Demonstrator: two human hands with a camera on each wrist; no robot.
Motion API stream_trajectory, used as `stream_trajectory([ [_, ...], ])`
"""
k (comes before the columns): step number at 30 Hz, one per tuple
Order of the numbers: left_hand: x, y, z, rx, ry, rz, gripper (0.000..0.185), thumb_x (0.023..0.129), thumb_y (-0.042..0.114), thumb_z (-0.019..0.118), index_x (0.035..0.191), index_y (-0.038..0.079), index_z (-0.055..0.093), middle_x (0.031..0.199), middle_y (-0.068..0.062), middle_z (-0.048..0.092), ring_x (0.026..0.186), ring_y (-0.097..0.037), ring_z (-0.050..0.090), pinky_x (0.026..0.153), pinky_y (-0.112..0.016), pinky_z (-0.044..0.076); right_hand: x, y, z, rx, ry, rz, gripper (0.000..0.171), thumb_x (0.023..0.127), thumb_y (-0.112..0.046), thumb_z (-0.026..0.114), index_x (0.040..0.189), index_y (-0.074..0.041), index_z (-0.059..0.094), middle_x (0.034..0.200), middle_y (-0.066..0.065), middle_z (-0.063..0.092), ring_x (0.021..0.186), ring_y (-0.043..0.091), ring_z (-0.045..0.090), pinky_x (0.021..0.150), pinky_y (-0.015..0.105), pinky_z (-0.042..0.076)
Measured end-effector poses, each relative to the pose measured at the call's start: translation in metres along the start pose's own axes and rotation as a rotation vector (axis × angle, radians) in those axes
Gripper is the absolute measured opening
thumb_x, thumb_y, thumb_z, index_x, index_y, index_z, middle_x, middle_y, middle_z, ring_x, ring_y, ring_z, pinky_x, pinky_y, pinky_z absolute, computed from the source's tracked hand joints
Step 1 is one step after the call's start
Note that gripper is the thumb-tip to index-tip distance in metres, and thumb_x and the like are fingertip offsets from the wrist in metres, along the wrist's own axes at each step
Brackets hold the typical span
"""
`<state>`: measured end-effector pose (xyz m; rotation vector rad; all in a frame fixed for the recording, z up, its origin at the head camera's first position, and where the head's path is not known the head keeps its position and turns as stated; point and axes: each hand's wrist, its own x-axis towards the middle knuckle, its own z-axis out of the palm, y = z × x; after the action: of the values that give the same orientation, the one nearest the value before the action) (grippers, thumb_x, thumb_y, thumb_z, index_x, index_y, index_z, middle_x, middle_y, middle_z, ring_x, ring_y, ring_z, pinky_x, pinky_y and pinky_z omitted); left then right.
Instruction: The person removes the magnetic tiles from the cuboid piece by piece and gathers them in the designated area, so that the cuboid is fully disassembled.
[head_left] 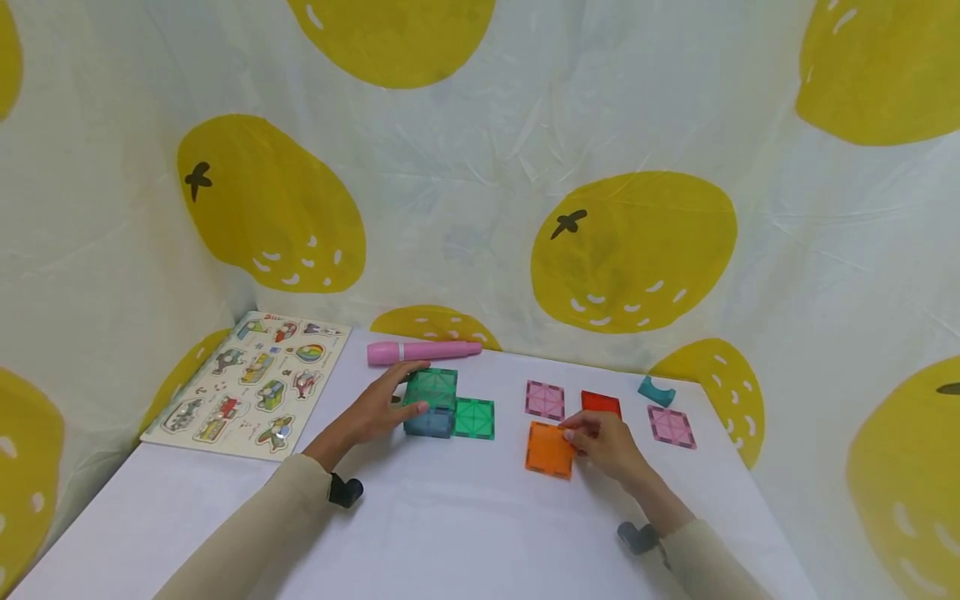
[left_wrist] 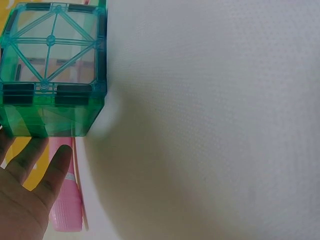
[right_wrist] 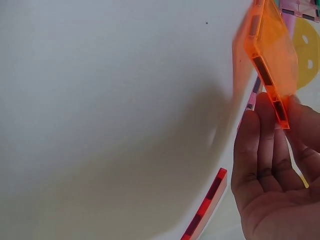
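Observation:
My left hand (head_left: 378, 410) reaches round the left side of a see-through box of magnetic tiles (head_left: 431, 400), with green and blue faces. In the left wrist view, its fairly straight fingers (left_wrist: 61, 167) lie against or beside the box's green wall (left_wrist: 50, 117); whether they press on it is unclear. A green magnetic tile (head_left: 475, 418) adjoins the box's right side. Between thumb and fingers, my right hand (head_left: 606, 446) pinches an orange magnetic tile (head_left: 549, 450) by its right edge. A red magnetic tile (head_left: 602, 404) lies just behind that hand, partly covered by it.
One pink magnetic tile (head_left: 545, 400) lies behind the orange one, another pink tile (head_left: 672, 427) farther right. Near it is a teal curved piece (head_left: 657, 391). A pink stick-like object (head_left: 423, 352) lies behind the box. At left rests a picture puzzle board (head_left: 255, 383).

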<state>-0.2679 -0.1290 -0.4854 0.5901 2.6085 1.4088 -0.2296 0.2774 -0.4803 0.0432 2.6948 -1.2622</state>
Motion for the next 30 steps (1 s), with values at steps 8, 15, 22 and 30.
stream_trajectory([
  [8,-0.002,0.001,0.000,-0.003,0.003,0.040,0.068,0.092,0.037,0.070,0.150,0.039,0.034,0.159,0.002,0.032,0.145,-0.029,0.034,0.111,-0.058,0.041,0.011,0.001,0.005,-0.075,0.019,0.027,0.015,0.092,-0.016,0.072,0.106,-0.021,0.075,0.093,0.002,0.069,0.083,0.020,0.059,0.069,0.025,0.057],
  [15,-0.002,0.001,0.000,0.001,0.007,0.035,0.068,0.092,0.036,0.071,0.150,0.040,0.034,0.159,0.002,0.032,0.145,-0.030,0.034,0.111,-0.058,0.041,0.014,0.004,0.007,-0.133,0.037,0.024,0.013,0.091,-0.019,0.073,0.104,-0.020,0.075,0.090,0.000,0.068,0.081,0.018,0.060,0.069,0.026,0.058],
  [22,-0.002,0.000,0.001,0.008,0.006,0.038,0.069,0.092,0.036,0.070,0.150,0.039,0.033,0.160,0.001,0.032,0.145,-0.030,0.034,0.111,-0.058,0.041,0.015,-0.002,0.008,-0.204,0.101,-0.015,0.012,0.090,-0.026,0.075,0.102,-0.023,0.074,0.089,-0.004,0.070,0.081,0.017,0.061,0.068,0.025,0.057],
  [30,-0.001,-0.001,0.000,0.005,0.004,0.045,0.069,0.093,0.035,0.070,0.151,0.035,0.034,0.161,-0.005,0.031,0.145,-0.030,0.033,0.111,-0.058,0.041,0.015,-0.025,0.022,-0.169,0.103,-0.091,0.029,0.084,-0.031,0.081,0.109,-0.022,0.072,0.097,-0.004,0.070,0.089,0.016,0.063,0.075,0.025,0.059],
])
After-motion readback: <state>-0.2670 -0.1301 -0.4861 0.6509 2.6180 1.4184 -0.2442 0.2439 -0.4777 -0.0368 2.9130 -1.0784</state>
